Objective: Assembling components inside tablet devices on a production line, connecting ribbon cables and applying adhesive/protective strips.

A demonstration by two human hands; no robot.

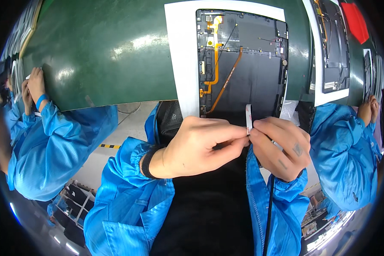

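Strip: I see a small white strip [248, 117], narrow, upright, its lower end pinched where my fingertips meet, the upper end free.
Tablet: open black tablet body [242, 59], back cover off, orange flex cables showing, flat on a white sheet [181, 51] just beyond the strip.

Your opened tablet [243, 64] lies on a paper sheet [181, 51] on the tabletop [98, 47]; a second tablet [335, 47] lies to its right.
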